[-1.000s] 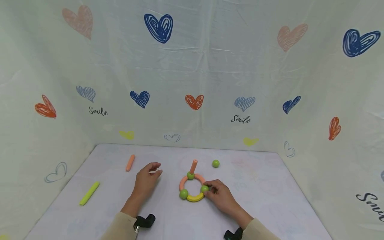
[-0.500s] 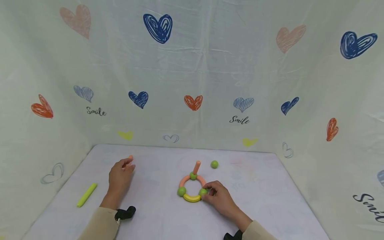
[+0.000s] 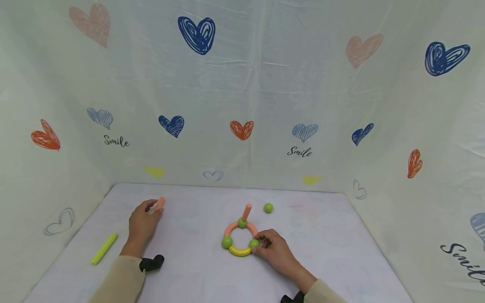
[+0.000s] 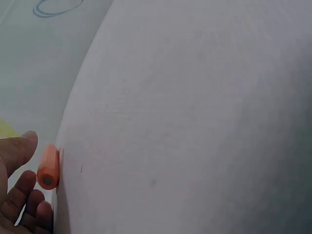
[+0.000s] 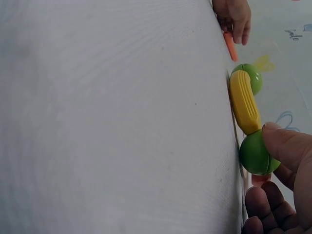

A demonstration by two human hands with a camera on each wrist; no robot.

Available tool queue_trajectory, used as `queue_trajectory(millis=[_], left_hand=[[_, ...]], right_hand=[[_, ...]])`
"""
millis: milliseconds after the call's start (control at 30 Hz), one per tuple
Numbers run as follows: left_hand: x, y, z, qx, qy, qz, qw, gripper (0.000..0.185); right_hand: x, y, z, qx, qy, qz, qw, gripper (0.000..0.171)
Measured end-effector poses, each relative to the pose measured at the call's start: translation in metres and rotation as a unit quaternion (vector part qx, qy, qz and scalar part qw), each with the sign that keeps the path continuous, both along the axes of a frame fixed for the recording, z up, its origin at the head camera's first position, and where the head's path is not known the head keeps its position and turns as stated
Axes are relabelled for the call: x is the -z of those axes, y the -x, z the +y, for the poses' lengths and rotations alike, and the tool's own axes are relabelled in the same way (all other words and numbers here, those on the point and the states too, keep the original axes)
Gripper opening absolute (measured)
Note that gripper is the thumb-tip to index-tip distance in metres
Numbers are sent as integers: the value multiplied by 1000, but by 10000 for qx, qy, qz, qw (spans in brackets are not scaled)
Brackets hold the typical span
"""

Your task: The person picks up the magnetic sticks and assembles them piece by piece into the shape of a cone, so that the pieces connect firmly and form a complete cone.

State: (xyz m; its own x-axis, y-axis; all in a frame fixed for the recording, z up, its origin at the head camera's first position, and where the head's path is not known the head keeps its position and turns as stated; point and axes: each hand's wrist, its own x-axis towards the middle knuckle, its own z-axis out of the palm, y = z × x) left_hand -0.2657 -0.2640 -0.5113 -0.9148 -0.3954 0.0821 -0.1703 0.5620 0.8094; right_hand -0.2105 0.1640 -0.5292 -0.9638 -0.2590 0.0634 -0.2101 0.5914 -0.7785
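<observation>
The left hand point(image 3: 141, 223) lies on the white counter point(image 3: 189, 269) at its far left part. The fingers point(image 4: 19, 195) are loosely curved and the fingertips touch the short orange plastic stick point(image 3: 160, 203); whether they already pinch it, the pictures do not show. In the left wrist view this orange stick point(image 4: 48, 166) lies flat on the counter, just beside the thumb.

The right hand point(image 3: 275, 251) rests near the middle of the counter. Its thumb and fingers point(image 5: 287, 146) are curled on the green plastic ball point(image 3: 254, 243) at the right side of a small toy ring point(image 3: 239, 237). This ring is made of 3 green balls joined by 2 orange curved pieces and 1 yellow curved piece point(image 5: 244, 102), and 1 orange peg point(image 3: 246, 211) stands tilted on the far ball.

Behind the ring, a loose green ball point(image 3: 268, 207) lies alone. Far left, a long lime-green stick point(image 3: 104, 248) lies flat. Cloth walls with printed hearts point(image 3: 197, 33) surround the counter.
</observation>
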Motion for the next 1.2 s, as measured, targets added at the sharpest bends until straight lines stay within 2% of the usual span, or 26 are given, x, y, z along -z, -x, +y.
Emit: queue_trajectory(millis=[200,433,800,967,1200], left_hand=[[2,5,-2,64,120,-306,9994,50],[5,4,-5,208,251,-250,9992,45],[2,-5,-1,1059,494,-202,9929,38],[1,-9,7,1397,717,-139,9875,35],[6,-8,15,1791,1088,142,9777,34]], right_hand=[[0,0,0,-20,-25,50,10000,29],[1,0,0,45,-93,46,9999,29],[0,-1,-1,19,-61,27,10000,29],[0,-1,-1,45,-86,39,9999,30],[-1,-1,-1,54,-59,48,10000,30]])
